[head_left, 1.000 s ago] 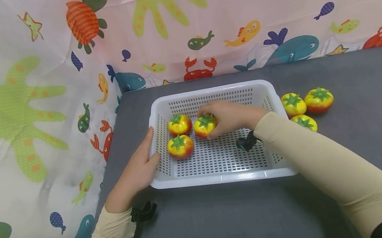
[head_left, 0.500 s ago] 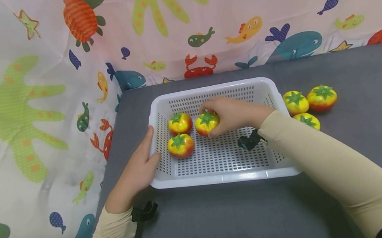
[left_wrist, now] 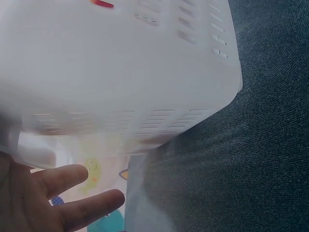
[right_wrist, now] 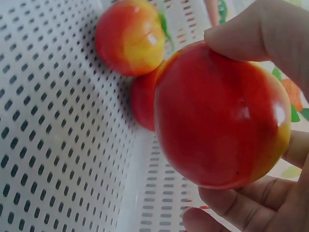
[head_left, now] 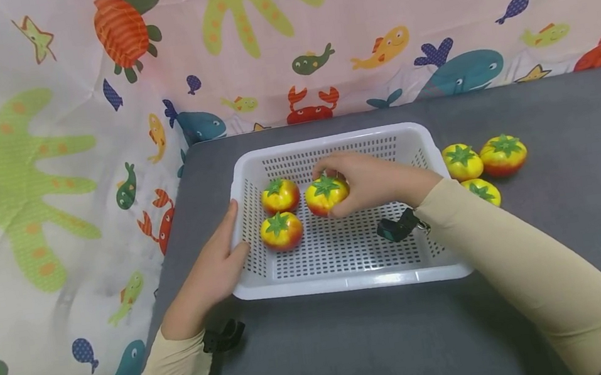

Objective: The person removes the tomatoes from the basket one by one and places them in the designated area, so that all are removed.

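My right hand [head_left: 365,180] grips a yellow-red toy tomato [head_left: 326,191] with a green star-shaped calyx, over the middle of a white perforated basket [head_left: 347,284]. In the right wrist view, thumb and fingers hold the tomato [right_wrist: 219,116] from opposite sides, its red underside showing. Two more tomatoes, one behind [head_left: 280,195] and one in front [head_left: 281,231], lie at the left inside the basket. My left hand [head_left: 211,269] rests against the basket's left rim, thumb over the edge. Straight, spread fingers [left_wrist: 91,208] show beside the basket wall in the left wrist view.
Three similar tomatoes sit close together on the dark grey table [head_left: 355,345] right of the basket: one at the left [head_left: 462,161], one at the right [head_left: 504,154] and one in front [head_left: 482,191], partly behind the right sleeve. A printed curtain [head_left: 264,84] borders the back and left.
The tomato in my right hand has shifted slightly right and looks a little larger, with the wrist turning a bit. My left hand keeps its place on the rim. The head view shifts slightly.
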Demonstrator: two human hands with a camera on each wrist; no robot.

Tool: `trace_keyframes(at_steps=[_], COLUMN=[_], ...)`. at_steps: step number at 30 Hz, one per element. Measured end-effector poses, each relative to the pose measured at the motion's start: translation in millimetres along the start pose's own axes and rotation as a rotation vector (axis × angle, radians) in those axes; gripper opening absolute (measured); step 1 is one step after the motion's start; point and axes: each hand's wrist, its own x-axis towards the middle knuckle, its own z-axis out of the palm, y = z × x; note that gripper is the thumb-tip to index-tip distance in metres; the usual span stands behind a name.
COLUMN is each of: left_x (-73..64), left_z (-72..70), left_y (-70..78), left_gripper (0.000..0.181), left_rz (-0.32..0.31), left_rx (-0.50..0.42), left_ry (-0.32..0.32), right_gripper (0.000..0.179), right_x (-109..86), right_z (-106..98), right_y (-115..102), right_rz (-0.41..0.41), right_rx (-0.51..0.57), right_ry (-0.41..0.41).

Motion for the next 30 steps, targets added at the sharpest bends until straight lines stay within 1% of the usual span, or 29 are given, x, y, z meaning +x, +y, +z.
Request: trace_keyframes(at_steps=[2, 5, 10, 17, 23, 30], left_x=[0.1, 0.2, 0.7, 1.1, -0.2, 1.3], left_z=[0.0, -0.1, -0.3, -0.1, 0.1, 2.1], left_y=[0.3, 0.6, 1.6, -2.0, -1.6, 0.4], left_gripper=[0.08, 0.08, 0.08, 0.08, 0.08, 0.08], left_rz=[0.008, 0.003, -0.003, -0.003, -0.01, 0.001], left_rx=[0.007, 0.017, 0.026, 0.034, 0.05, 0.028], left_ry=[0.0, 0.002, 0.003, 0.002, 0.009, -0.003], right_gripper=[0.069, 0.068, 0.068, 0.069, 0.073, 0.074], right_x=[-3.4, -7.9, -15.4, -24.9, -38.5, -57.0], right_z=[-1.5, -3.4, -6.7, -15.8, -25.6, -37.3], right_y=[-0.5, -1.1, -2.7, -3.2, -4.8, -2.8], right_rz=[-0.008, -0.012, 0.011, -0.014, 0.013, 0.034], right_rx=[0.009, 0.024, 0.055, 0.02, 0.05, 0.057], right_ry=[0.007, 0.012, 0.034, 0.086, 0.101, 0.139])
